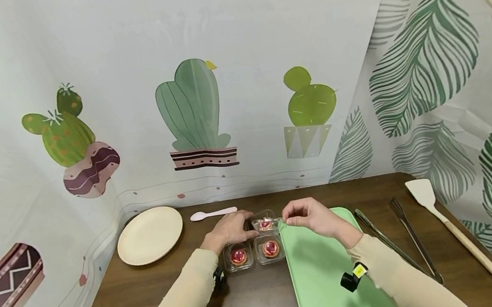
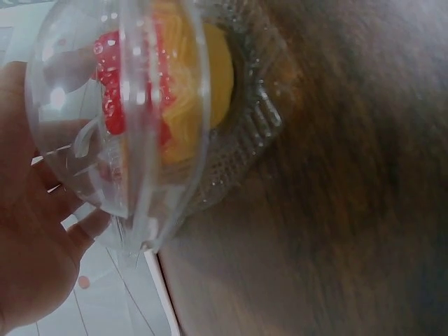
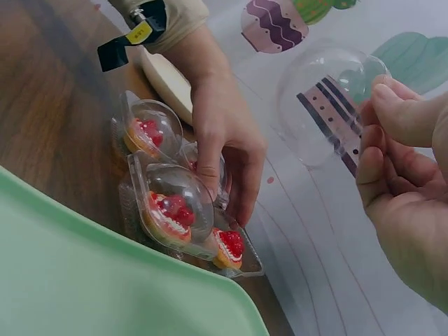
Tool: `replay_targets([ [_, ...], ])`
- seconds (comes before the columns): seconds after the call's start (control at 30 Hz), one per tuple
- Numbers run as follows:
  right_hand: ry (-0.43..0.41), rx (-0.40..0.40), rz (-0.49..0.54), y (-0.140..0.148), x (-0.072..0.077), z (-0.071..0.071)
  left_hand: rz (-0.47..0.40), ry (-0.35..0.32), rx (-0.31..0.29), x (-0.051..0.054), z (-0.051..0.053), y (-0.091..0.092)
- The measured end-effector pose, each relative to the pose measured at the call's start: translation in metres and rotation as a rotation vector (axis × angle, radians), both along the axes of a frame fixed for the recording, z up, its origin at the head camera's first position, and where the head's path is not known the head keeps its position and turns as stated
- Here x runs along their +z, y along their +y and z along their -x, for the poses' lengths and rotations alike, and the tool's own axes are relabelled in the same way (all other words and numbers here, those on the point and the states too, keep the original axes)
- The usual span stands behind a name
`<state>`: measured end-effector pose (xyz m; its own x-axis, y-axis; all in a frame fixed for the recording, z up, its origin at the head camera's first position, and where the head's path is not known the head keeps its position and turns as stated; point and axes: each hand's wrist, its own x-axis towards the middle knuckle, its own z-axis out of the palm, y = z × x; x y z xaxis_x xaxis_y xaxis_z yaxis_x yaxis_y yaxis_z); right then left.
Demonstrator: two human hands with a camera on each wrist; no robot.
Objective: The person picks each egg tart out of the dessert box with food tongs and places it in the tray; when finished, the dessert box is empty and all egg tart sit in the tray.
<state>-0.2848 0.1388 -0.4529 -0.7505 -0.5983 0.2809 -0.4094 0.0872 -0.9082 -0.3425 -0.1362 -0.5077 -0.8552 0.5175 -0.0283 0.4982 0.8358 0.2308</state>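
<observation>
My right hand (image 1: 313, 215) pinches the edge of a clear domed plastic lid (image 3: 315, 105) between thumb and fingers, raised above the table. Below it sits a red-topped fruit tart (image 3: 229, 246) in an uncovered clear plastic base at the back right of a group of tart boxes. My left hand (image 1: 233, 227) is at the back left box, thumb and fingers around its clear dome (image 2: 77, 105); a red and yellow tart (image 2: 189, 84) shows inside. Two lidded tart boxes stand in front, one on the left (image 1: 238, 257) and one on the right (image 1: 270, 249).
A green tray (image 1: 325, 279) lies right of the boxes. Beyond it are tongs (image 1: 396, 245), a dark long-handled utensil (image 1: 413, 235) and a white spatula with wooden handle (image 1: 455, 234). A cream plate (image 1: 150, 235) and small spoon (image 1: 213, 213) lie at the back left.
</observation>
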Motion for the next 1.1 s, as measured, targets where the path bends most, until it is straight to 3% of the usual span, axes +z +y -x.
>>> replay_targets([
  [0.3,0.256,-0.018,0.043,-0.003,-0.005,-0.005,-0.066,-0.029,0.000,0.002,-0.003,-0.003],
  [0.47,0.301,-0.045,0.050,-0.003,-0.006,-0.006,-0.164,-0.055,-0.016,0.005,-0.007,-0.007],
  [0.73,0.309,-0.077,0.032,0.000,-0.006,-0.006,-0.392,-0.112,-0.080,0.017,-0.019,-0.014],
  [0.87,0.341,-0.088,0.028,-0.001,0.003,-0.013,-0.516,-0.171,-0.128,0.022,-0.026,-0.017],
  [1.1,0.412,-0.121,0.019,-0.003,0.020,-0.026,-0.762,-0.355,-0.203,0.027,-0.034,-0.014],
])
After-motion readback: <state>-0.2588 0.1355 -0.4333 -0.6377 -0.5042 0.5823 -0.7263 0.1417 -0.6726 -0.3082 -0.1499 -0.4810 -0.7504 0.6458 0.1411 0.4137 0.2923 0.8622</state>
